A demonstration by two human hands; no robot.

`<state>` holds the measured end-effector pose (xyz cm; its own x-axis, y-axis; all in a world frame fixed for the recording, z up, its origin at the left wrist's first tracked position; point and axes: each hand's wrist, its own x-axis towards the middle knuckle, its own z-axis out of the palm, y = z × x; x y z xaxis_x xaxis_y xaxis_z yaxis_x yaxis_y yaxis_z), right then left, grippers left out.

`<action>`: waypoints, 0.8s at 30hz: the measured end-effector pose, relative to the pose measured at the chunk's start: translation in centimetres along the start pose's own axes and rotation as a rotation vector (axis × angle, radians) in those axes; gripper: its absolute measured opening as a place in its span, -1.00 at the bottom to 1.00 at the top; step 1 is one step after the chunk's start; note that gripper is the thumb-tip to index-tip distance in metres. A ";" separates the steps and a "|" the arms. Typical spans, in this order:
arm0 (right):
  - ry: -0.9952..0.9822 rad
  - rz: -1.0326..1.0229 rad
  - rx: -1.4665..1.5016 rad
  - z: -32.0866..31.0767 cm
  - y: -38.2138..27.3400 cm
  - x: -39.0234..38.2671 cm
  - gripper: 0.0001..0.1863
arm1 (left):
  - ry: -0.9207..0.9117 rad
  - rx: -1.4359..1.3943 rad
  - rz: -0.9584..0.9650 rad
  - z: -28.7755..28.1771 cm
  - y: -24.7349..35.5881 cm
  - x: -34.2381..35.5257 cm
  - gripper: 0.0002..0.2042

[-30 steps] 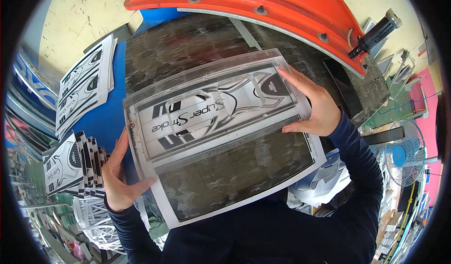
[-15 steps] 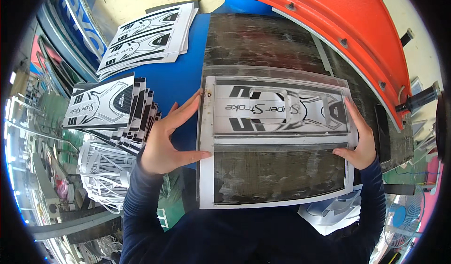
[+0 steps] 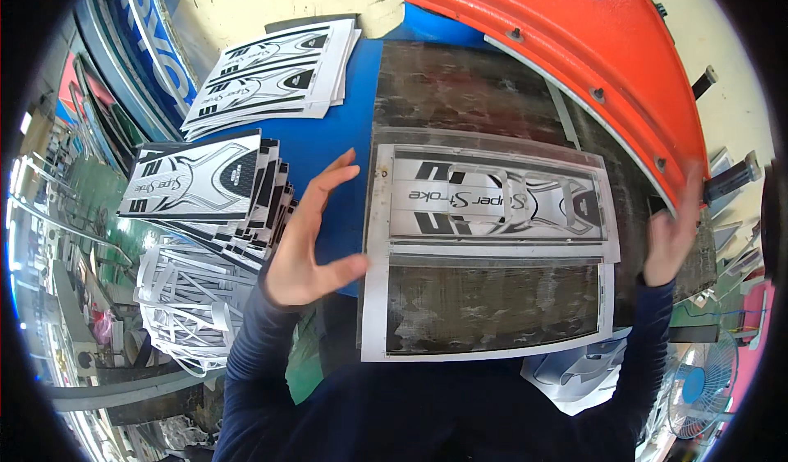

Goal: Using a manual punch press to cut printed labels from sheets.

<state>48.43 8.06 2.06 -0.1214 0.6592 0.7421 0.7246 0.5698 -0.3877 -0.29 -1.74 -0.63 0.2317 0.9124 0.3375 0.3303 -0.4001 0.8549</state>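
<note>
A clear plastic cutting frame (image 3: 492,252) lies over a white printed sheet on a dark, scuffed board. Through its window shows a black-and-white printed graphic (image 3: 492,203); the lower part of the sheet is a cut-out opening edged by a white border (image 3: 376,314). Just off the frame's left edge, my left hand (image 3: 308,244) is open, thumb and fingers spread, holding nothing. My right hand (image 3: 673,236) is raised beyond the frame's right side, close to the lower end of the red press arm (image 3: 566,43). Motion blurs it, but its fingers look stretched out and apart.
Cut printed pieces (image 3: 197,179) are stacked at the left, with uncut printed sheets (image 3: 271,80) behind them on the blue surface (image 3: 341,146). White scrap strips (image 3: 185,302) pile up below the cut pieces. A black handle (image 3: 735,179) juts from the red arm. A fan (image 3: 698,384) stands lower right.
Both hands have let go of the plastic frame. My right hand has moved up and right towards the red arm; my left hand has drawn slightly away from the frame's left edge.
</note>
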 end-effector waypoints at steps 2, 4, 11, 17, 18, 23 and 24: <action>0.491 0.078 -0.050 -2.3 3.4 2.9 -0.20 | 0.129 -0.197 -0.026 0.0 0.1 0.0 -0.12; 0.675 0.096 -0.157 -5.2 7.3 6.5 -0.27 | 0.146 -0.212 0.017 0.1 0.3 0.0 -0.16; 0.561 0.553 0.773 -8.7 13.1 11.4 -0.79 | 0.080 -0.100 0.052 0.4 1.0 -0.6 -0.10; 0.551 0.502 0.748 -7.6 8.3 9.9 -0.80 | 0.099 -0.062 0.224 0.1 1.0 -1.1 -0.16; 0.564 0.514 0.748 -7.5 7.2 9.5 -0.80 | 0.090 -0.047 0.227 0.1 1.2 -1.1 -0.16; 0.478 0.472 0.790 -6.3 0.9 6.6 -0.82 | 0.032 -0.045 0.327 1.1 4.4 -0.4 -0.22; 0.410 0.436 0.826 -6.1 -0.7 5.9 -0.83 | -0.024 0.064 0.384 1.4 5.4 -0.1 -0.22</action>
<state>51.33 8.53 10.01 0.3950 0.7602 0.5158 -0.0635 0.5827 -0.8102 2.71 -4.15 3.39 0.3706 0.6930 0.6184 0.2720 -0.7176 0.6412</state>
